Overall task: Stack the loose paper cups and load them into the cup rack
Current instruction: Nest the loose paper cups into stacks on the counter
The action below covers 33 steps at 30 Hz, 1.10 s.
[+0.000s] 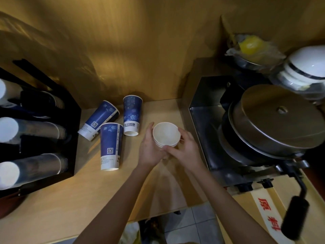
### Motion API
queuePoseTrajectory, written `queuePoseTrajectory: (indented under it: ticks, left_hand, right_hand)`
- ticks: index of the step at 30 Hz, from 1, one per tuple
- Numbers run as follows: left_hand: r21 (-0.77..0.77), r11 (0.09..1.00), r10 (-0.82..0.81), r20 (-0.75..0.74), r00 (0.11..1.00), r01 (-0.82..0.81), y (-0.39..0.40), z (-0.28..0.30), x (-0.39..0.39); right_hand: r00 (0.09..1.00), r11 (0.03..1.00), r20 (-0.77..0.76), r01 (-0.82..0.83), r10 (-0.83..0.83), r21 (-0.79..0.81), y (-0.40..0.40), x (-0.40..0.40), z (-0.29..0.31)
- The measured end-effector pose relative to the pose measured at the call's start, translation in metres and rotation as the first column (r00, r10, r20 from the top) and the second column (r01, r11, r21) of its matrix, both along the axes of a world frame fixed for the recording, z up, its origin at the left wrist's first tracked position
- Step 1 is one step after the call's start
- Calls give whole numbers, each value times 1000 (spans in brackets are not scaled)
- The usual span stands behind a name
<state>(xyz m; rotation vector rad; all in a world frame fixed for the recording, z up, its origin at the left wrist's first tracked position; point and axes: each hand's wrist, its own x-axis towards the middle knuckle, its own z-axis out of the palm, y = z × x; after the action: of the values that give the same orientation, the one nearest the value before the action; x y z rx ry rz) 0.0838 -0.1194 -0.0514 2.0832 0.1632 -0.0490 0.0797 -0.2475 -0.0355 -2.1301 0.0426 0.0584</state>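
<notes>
Both hands hold an upright stack of nested paper cups (166,133), its white open mouth facing me, above the wooden counter. My left hand (150,148) wraps its left side and my right hand (184,149) grips its right side and lower rims. Three loose blue-and-white paper cups lie to the left: one on its side (99,119), one standing upside down (131,115) behind, one upside down nearer me (110,147). The black cup rack (70,120) stands at the far left, with three rows of stacked cups lying in it.
A metal waffle-type machine (267,124) with a round lid and a black handle (295,219) fills the right side, close to my right hand. Bowls (306,69) and a wrapped container (251,46) sit behind it. The wooden counter (70,205) ends near me; tiled floor lies below.
</notes>
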Motion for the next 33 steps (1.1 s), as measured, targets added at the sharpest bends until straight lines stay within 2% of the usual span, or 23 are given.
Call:
queuePoseTrajectory:
  ticks: [6,12,20,25,28,30,33]
  left_hand:
    - [26,991,-135,64,989,133,-37,4,9]
    - [60,988,-147,64,987,143,-44,-1,11]
    - [83,973,-219,33,975,215,-41,-2,11]
    - [116,945,-309,-3,951,307,-32,5,16]
    - [173,913,-371,-27,928,369,-19,13,16]
    - [219,923,-316,-35,948,316,-6,20,16]
    - [324,923,-215,-11,977,207,22,32,17]
  right_hand:
    - [993,991,20,119,-118,-65,-37,-3,3]
    - [999,969,12,36,-34,-244,-43,-9,2]
    - [997,958,-61,33,-53,-284,-50,-4,16]
    - [996,888,-70,10,-47,-459,-48,7,27]
    - [999,800,-41,-22,-3,-599,-43,16,36]
    - [997,715,-4,-56,74,-697,-36,24,42]
    - [986,698,30,-95,164,-710,-17,42,49]
